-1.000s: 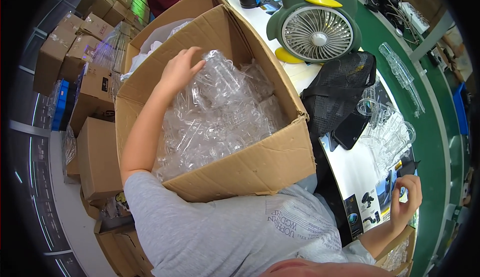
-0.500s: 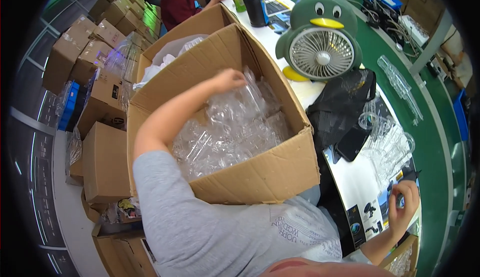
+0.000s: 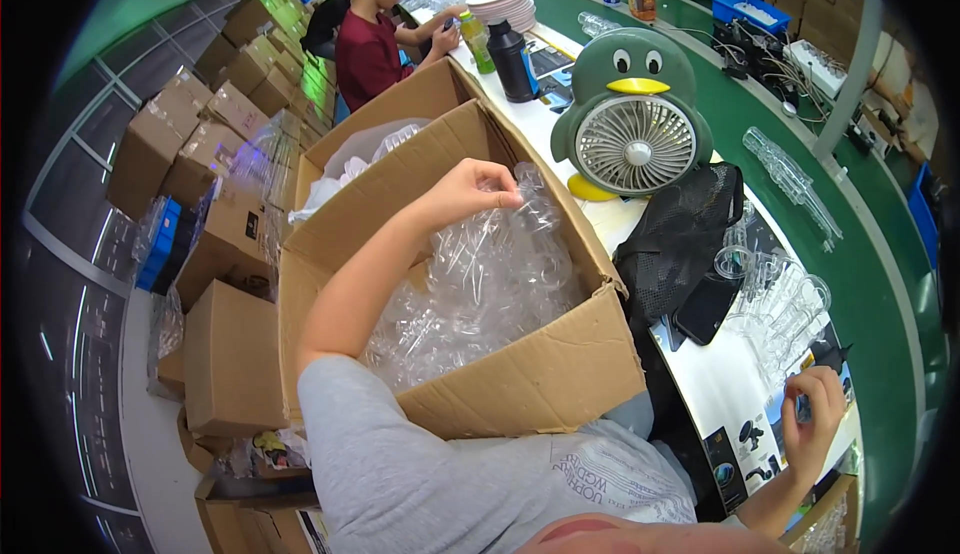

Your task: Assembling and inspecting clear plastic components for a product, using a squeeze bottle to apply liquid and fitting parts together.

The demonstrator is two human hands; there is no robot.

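Observation:
My left hand (image 3: pixel 475 195) is above a large open cardboard box (image 3: pixel 530 379), thumb and fingers pinched on a clear plastic piece (image 3: pixel 538 210). Below it, a heap of clear plastic pieces (image 3: pixel 450 294) fills much of the box; their exact shape is hard to make out. At the lower right, my right hand (image 3: pixel 815 409) is closed with curled fingers over the table edge. A small dark-blue patch shows between those fingers, and I cannot make out what it is. Beside that hand lie more clear plastic parts (image 3: pixel 775 319) on the white table.
A green penguin-shaped fan (image 3: pixel 637 119) stands on the table, with a black mesh bag (image 3: pixel 685 239) and phone (image 3: pixel 706 312) nearby. Behind are a black bottle (image 3: pixel 512 62) and a co-worker (image 3: pixel 372 49) in a dark red shirt. Cardboard boxes (image 3: pixel 235 354) are stacked at left.
My left hand has risen slightly out of the heap, moving right with the clear plastic piece. The view has tilted upward, showing more of the co-worker. My right hand stays about where it was.

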